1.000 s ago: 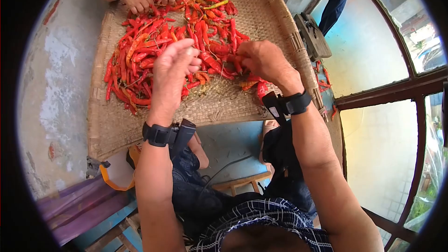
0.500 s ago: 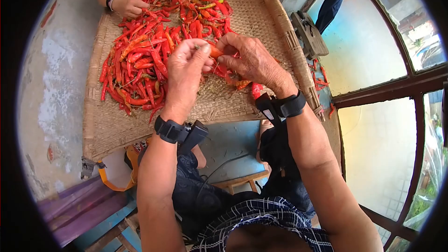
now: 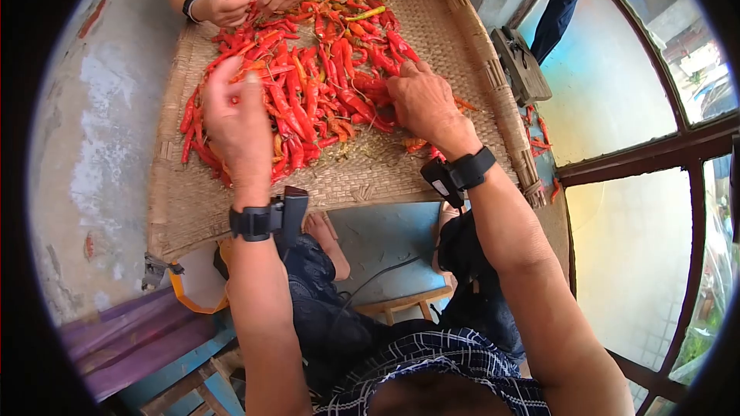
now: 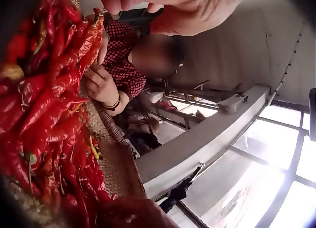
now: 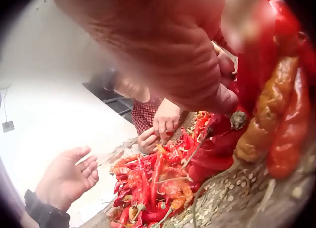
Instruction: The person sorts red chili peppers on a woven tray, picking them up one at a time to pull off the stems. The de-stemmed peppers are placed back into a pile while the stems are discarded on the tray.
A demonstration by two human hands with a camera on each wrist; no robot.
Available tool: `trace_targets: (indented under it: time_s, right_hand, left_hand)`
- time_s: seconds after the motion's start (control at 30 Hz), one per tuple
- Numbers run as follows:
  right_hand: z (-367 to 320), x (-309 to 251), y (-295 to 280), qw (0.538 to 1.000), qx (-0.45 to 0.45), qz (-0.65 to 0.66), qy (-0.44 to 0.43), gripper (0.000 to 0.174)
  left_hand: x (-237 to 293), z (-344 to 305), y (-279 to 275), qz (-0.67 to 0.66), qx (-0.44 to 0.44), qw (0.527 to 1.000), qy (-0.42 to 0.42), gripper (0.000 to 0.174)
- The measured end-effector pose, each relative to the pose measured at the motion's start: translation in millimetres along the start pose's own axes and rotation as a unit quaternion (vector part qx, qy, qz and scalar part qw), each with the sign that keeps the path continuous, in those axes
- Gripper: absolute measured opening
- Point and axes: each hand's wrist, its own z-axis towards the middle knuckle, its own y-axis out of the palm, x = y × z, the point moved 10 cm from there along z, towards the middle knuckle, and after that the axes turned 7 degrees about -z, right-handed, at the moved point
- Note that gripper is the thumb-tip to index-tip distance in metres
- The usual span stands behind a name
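Red chili peppers (image 3: 297, 100) lie heaped on a woven tray (image 3: 208, 219), a few of them orange or yellow-green. My left hand (image 3: 239, 127), blurred in the head view, hovers over the left side of the heap. In the right wrist view the same left hand (image 5: 66, 181) shows its palm, fingers loosely bent and nothing in them. At the heap's right side, my right hand (image 3: 428, 104) reaches down with its fingertips among the peppers. From its wrist, the right hand (image 5: 168, 55) is close against red peppers; I cannot tell whether it pinches one.
Across the tray, another person's hands (image 3: 258, 4) work at the far edge of the heap. A wooden stool or bench (image 3: 520, 65) and loose peppers (image 3: 537, 135) lie right of the tray, beside the window (image 3: 628, 239). A plastered wall (image 3: 100, 131) borders the left.
Both my hands met over the heap's right half half a second ago. Since then the left has swung left, and the right has lowered to the peppers. The other person's hands have come together.
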Motion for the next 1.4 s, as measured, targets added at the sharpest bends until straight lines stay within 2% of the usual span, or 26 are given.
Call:
trace_targets:
  time_s: [0.03,0.07,0.1,0.13,0.17,0.2,0.3,0.37,0.4,0.47,0.5,0.53,0.57,0.63,0.67,0.73,0.77,0.87,0.97,1.0,1.03,1.07,1.13,1.23,1.37,1.4]
  right_hand:
    - [-2.3,-1.6,-3.9,1.0,0.015,0.01,-0.009,0.011]
    - [-4.2,0.5,-6.4,1.0,0.014,0.01,-0.01,0.011]
    - [-5.3,6.2,-14.2,0.995,0.015,0.096,0.004,0.009]
    - [-5.3,10.1,-21.2,0.983,0.015,0.18,0.017,0.008]
    - [-5.4,8.7,-27.7,0.984,0.014,0.178,0.015,0.008]
    - [-6.4,5.4,-40.4,0.977,0.043,0.211,-0.002,0.008]
    - [-8.4,-0.9,-53.9,0.958,0.095,0.267,-0.034,0.01]
    - [-9.7,-2.0,-60.8,0.949,0.12,0.288,-0.049,0.01]
    - [-8.9,-0.5,-63.5,0.949,0.112,0.291,-0.046,0.01]
    - [-8.4,4.7,-62.1,0.949,0.105,0.293,-0.043,0.009]
    - [-9.0,9.7,-57.4,0.962,0.107,0.247,-0.034,0.01]
    - [-9.7,14.4,-52.0,0.973,0.11,0.201,-0.024,0.011]
    - [-9.4,19.0,-45.5,0.973,0.112,0.202,-0.022,0.011]
    - [-9.6,13.4,-17.7,0.987,0.029,0.15,-0.058,0.013]
    - [-13.7,12.8,-12.5,0.986,0.028,0.151,-0.056,0.013]
    - [-16.2,-2.4,-3.5,0.993,-0.002,0.074,-0.092,0.013]
    - [-14.1,-4.2,-1.1,0.993,-0.001,0.073,-0.094,0.013]
    - [-10.3,-7.8,3.1,0.994,0.009,0.036,-0.102,0.011]
    - [-3.1,2.0,-4.6,0.989,0.01,0.13,-0.068,0.011]
    - [-1.9,5.6,-19.5,0.984,0.047,0.164,-0.05,0.013]
    - [-1.4,11.4,-31.1,0.976,0.085,0.197,-0.031,0.015]
    - [-1.5,12.5,-31.2,0.977,0.084,0.195,-0.033,0.015]
    - [-5.1,2.0,-13.0,0.987,0.005,0.139,-0.083,0.014]
    - [-14.8,-6.0,-1.8,0.994,0.023,0.067,-0.088,0.01]
    - [-4.2,-0.2,3.3,0.994,-0.01,0.086,-0.064,0.013]
    - [-1.8,3.9,-9.4,0.989,0.039,0.13,-0.055,0.013]
  left_hand:
    - [7.9,-6.1,13.5,-0.017,-0.024,0.998,0.052,0.022]
    - [2.4,-12.3,32.3,-0.076,-0.066,0.995,0.026,0.019]
    - [7.4,-21.7,51.7,-0.074,-0.139,0.987,-0.019,0.018]
    - [14.8,-29.6,69.1,-0.048,-0.19,0.98,0.03,0.019]
    - [14.1,-39.3,83.3,-0.057,-0.22,0.974,0.017,0.021]
    - [19.8,-48.8,96.5,-0.024,-0.251,0.966,0.063,0.025]
    - [23.0,-63.2,117.8,-0.06,-0.282,0.956,0.058,0.023]
    - [25.1,-65.8,122.2,-0.064,-0.302,0.951,-0.008,0.021]
    - [25.6,-66.0,123.2,-0.065,-0.305,0.95,-0.009,0.021]
    - [29.8,-50.9,105.3,-0.067,-0.221,0.972,0.031,0.018]
    - [25.4,-43.2,94.9,-0.071,-0.185,0.98,0.003,0.016]
    - [26.2,-31.4,81.8,-0.077,-0.136,0.987,0.034,0.017]
    - [13.3,-24.2,68.7,-0.068,-0.122,0.99,-0.021,0.017]
    - [18.8,-4.4,33.7,0.002,-0.025,0.996,0.089,0.021]
    - [12.3,-3.7,20.1,0.057,0.005,0.996,0.072,0.029]
    - [30.6,-5.3,6.3,0.178,0.051,0.973,0.138,0.033]
    - [31.3,-5.0,4.1,0.179,0.053,0.973,0.138,0.033]
    - [34.0,-12.3,23.0,0.122,-0.019,0.979,0.161,0.025]
    - [21.3,-24.6,53.2,0.02,-0.123,0.988,0.093,0.017]
    - [21.5,-31.6,64.2,0.01,-0.153,0.985,0.074,0.016]
    - [20.2,-39.7,77.8,-0.041,-0.205,0.978,-0.01,0.016]
    - [23.3,-48.1,90.3,-0.068,-0.248,0.966,0.005,0.018]
    - [33.1,-58.6,103.9,-0.004,-0.267,0.958,0.108,0.019]
    - [37.1,-62.3,111.0,-0.018,-0.272,0.955,0.117,0.02]
    - [27.2,-53.3,105.1,-0.03,-0.265,0.963,0.023,0.018]
    - [23.7,-52.3,105.1,-0.029,-0.267,0.963,0.024,0.018]
